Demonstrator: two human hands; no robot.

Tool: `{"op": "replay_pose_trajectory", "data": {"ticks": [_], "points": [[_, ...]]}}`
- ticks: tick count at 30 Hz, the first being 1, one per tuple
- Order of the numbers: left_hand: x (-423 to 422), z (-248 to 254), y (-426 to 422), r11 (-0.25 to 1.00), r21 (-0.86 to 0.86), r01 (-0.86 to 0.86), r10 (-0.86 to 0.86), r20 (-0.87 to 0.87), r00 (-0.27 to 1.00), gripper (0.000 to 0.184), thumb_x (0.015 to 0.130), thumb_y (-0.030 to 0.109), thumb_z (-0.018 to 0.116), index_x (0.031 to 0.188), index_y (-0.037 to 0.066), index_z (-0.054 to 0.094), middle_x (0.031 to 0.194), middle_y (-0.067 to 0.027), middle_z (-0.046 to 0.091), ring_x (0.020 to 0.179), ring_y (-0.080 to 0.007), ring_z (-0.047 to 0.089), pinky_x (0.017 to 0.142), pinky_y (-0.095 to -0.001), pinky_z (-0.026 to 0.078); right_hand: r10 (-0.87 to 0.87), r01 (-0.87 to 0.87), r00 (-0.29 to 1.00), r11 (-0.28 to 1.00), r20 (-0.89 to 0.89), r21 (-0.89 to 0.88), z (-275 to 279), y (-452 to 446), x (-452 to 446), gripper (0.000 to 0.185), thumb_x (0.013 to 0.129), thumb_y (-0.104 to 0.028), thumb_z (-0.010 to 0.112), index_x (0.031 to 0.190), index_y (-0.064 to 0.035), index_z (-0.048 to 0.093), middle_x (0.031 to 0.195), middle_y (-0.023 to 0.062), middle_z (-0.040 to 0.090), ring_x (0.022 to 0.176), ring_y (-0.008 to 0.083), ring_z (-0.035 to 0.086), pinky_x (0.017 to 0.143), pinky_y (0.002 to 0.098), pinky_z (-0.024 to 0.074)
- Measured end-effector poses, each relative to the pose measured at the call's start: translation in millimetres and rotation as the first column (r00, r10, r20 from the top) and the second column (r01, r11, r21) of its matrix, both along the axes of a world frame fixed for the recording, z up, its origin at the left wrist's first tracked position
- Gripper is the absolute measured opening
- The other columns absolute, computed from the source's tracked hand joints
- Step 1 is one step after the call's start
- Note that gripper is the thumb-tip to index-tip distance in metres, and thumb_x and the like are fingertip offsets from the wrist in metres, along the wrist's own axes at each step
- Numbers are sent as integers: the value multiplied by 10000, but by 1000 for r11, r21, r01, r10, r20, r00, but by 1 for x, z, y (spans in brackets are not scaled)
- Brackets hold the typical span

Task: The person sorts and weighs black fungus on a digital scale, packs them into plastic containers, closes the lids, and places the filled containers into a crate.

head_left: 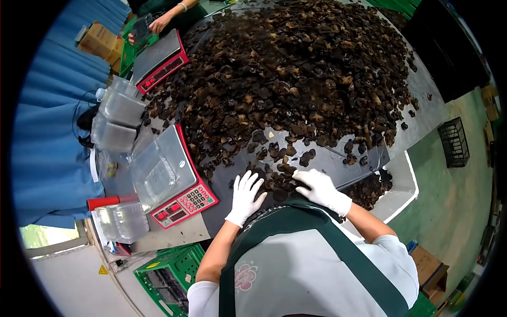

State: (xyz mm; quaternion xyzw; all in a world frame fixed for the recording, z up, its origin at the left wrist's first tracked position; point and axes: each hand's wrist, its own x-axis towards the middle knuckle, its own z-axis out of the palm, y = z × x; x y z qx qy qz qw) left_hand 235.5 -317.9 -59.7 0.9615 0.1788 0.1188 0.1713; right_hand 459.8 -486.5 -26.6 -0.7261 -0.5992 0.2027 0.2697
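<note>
My left hand [245, 198], in a white glove, lies palm down with its fingers spread at the left side of a small scatter of dark wood ear mushrooms [279, 182]. My right hand [320, 190], gloved too, is to the right of the same pieces, fingers stretched out and touching their edge. Nothing shows gripped in either hand, though the palms are hidden. Beyond the hands rises a large heap of the brown-black wood ears [296, 74] on the grey table surface [359, 168].
A red scale [182, 203] carrying a clear plastic box [159, 178] stands left, near stacked clear boxes [122, 222]. Another scale [161, 62] is farther back, by a co-worker's hand [160, 24]. A white bin [405, 185] with mushrooms sits right; a green crate [169, 277] is below left.
</note>
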Motion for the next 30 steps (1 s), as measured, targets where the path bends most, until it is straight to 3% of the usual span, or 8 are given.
{"op": "replay_pose_trajectory", "data": {"ticks": [5,9,15,19,22,23,25,30], "points": [[0,5,6,988,-109,-105,117,112,987,775,702,372,782,1357,103,467,1448,-185,363,1335,-368,341,1092,-528,240,-189,206,977,958,102,-199,1,-7,22,783,680,-304,792,1345,-102,432,1414,124,438,1116,315,551,894,395,501],[12,11,12,935,-88,-343,330,-136,934,1038,612,481,813,1450,118,321,1530,-194,197,1400,-376,210,1111,-542,181,-90,133,988,902,123,-411,-8,-9,19,1096,597,-289,848,1463,-78,210,1478,212,300,1124,357,550,859,417,519],[22,10,-7,996,-81,35,-47,-148,988,1039,568,424,837,1448,183,340,1511,-186,252,1349,-329,327,1045,-551,275,-67,32,992,951,-104,-309,-21,16,-8,978,657,-151,783,1454,-55,224,1459,253,306,1112,384,559,874,412,513],[39,16,-10,995,-92,40,-45,-45,998,1048,540,406,841,1434,163,353,1491,-199,286,1266,-320,410,964,-452,368,11,-8,970,1000,-241,15,-49,53,-32,875,688,-127,755,1422,-34,288,1321,225,484,1099,388,564,904,396,492],[42,15,-7,996,-77,-54,54,8,998,957,530,177,809,1386,74,394,1460,-216,330,1149,-364,493,909,-423,449,12,-47,934,995,-357,-88,-41,77,-46,873,702,-148,739,1434,-34,277,1327,249,479,1117,377,559,918,396,484],[40,10,-5,995,-42,-85,85,-2,996,942,528,147,798,1378,63,401,1460,-214,332,1123,-357,510,880,-411,467,52,-39,960,998,-274,51,-34,85,-49,877,702,-149,742,1438,-35,279,1317,249,489,973,352,629,851,377,519],[34,0,-1,994,6,-111,111,42,993,864,545,114,776,1347,101,457,1424,-172,407,1028,-324,567,782,-380,515,23,-105,871,984,-490,-142,-19,90,-44,907,703,-157,750,1457,-42,259,1307,243,500,811,268,652,769,327,539],[21,-13,3,993,21,-115,112,117,987,649,589,108,767,1211,203,606,1237,-78,577,922,-254,627,701,-330,556,-115,-46,591,983,-798,-175,-26,81,-37,927,704,-52,746,1477,-48,235,1402,171,467,703,103,594,692,247,521]]}}
